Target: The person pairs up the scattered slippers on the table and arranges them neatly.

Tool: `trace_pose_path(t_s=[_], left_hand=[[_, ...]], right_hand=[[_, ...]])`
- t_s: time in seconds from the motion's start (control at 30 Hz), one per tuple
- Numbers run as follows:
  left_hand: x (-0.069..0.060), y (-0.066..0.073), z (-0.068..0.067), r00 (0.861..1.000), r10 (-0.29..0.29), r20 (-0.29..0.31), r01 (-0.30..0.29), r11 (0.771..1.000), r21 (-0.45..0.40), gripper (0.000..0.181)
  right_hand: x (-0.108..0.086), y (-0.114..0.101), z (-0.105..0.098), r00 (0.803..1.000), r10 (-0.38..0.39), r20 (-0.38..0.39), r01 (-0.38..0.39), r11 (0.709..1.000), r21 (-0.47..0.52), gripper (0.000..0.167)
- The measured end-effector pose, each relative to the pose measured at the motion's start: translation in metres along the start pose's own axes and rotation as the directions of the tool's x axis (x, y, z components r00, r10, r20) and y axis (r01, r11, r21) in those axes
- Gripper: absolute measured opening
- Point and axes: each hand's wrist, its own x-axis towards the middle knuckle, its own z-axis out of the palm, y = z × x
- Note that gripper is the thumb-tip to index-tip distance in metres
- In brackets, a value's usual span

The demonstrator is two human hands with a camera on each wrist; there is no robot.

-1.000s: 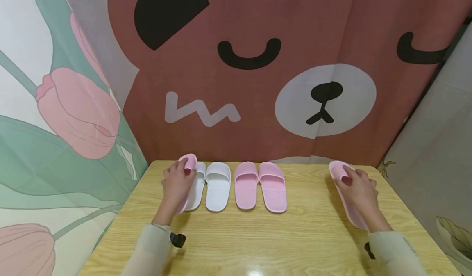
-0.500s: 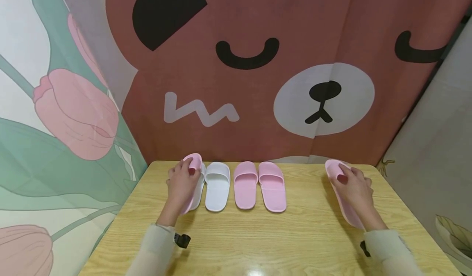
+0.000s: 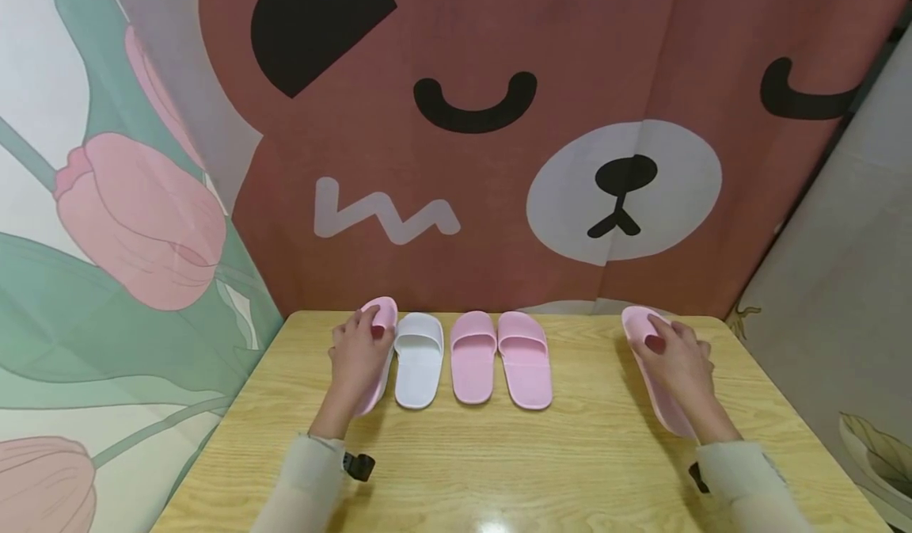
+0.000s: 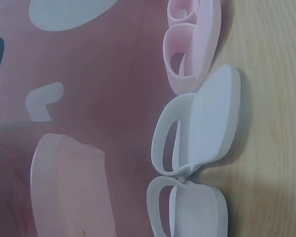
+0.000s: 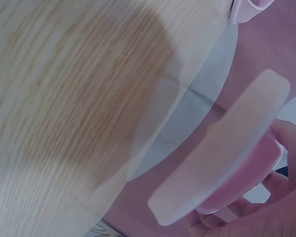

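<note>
My left hand (image 3: pixel 359 356) grips a pink slipper (image 3: pixel 385 311) by its strap, tilted on edge over the left end of the row. Behind it one white slipper is almost hidden in the head view; the left wrist view shows this white slipper (image 4: pixel 200 210) beside the other white slipper (image 3: pixel 419 371). Over the table's right side, my right hand (image 3: pixel 680 363) holds another pink slipper (image 3: pixel 663 402) by the strap, thumb and fingers around it. The right wrist view shows that slipper's sole (image 5: pixel 219 153) raised above the wood.
Two pink slippers, a left one (image 3: pixel 473 371) and a right one (image 3: pixel 529 375), lie side by side mid-table, toes to the back. The wooden table (image 3: pixel 499 462) meets a bear-print curtain (image 3: pixel 456 161) behind. Printed cloth hangs on both sides.
My left hand has carried its pink slipper rightward, covering more of the first white slipper. My right hand has shifted slightly left with its slipper. The pair of pink slippers on the table stayed put.
</note>
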Motion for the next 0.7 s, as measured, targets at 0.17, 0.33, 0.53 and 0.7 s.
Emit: trace_pose_path(t_s=[0.17,0.33,0.53,0.7], left_hand=[[0.0,0.003,0.001,1.0,0.002,0.0,-0.002,1.0,0.001,0.061],[-0.001,0.006,0.003,1.0,0.01,-0.001,-0.01,1.0,-0.004,0.061],[-0.002,0.01,0.006,1.0,0.012,0.008,-0.012,1.0,-0.012,0.06],[-0.002,0.013,0.007,1.0,0.02,0.008,-0.02,1.0,-0.014,0.059]], right_hand=[[0.001,-0.003,0.001,1.0,0.004,-0.002,-0.004,1.0,0.004,0.077],[0.0,-0.007,0.001,1.0,0.004,-0.008,-0.004,1.0,0.008,0.077],[-0.001,-0.009,0.003,1.0,0.006,0.002,-0.006,1.0,0.01,0.076],[-0.001,-0.01,0.004,1.0,0.006,0.002,-0.006,1.0,0.002,0.074]])
